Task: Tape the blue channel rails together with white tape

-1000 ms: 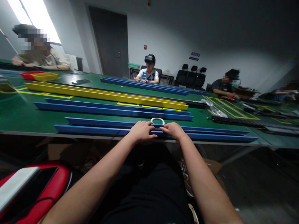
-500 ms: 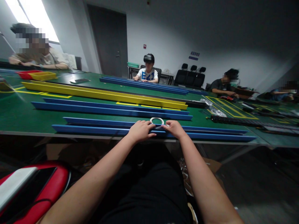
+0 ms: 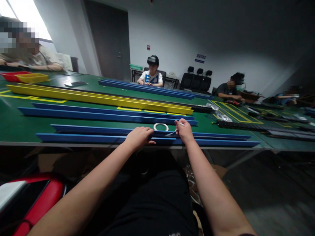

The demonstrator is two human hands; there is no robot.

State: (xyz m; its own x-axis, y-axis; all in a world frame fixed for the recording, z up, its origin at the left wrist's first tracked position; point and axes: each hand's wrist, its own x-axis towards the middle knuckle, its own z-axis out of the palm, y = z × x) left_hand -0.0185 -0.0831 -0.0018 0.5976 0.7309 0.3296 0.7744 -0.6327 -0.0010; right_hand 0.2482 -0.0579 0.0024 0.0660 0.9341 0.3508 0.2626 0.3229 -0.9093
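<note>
My left hand (image 3: 138, 137) lies curled on the nearest long blue rail (image 3: 86, 138) at the table's front edge, fingers pressed down on it. My right hand (image 3: 184, 130) is raised a little above the same rail and pinches a thin strip of white tape (image 3: 172, 132) that runs down to the rail. A white roll of tape (image 3: 160, 127) lies flat on the green table just behind the rail, between my two hands.
More blue rails (image 3: 105, 115) and a long yellow rail (image 3: 98, 98) lie further back on the green table (image 3: 14, 126). Red and yellow trays (image 3: 27, 77) stand at the far left. Other people sit at the far sides. A red-and-black object (image 3: 29, 200) is at lower left.
My right hand has lifted off the rail and moved up and right, drawing out a strip of tape. My left hand stays on the rail. The view has shifted slightly.
</note>
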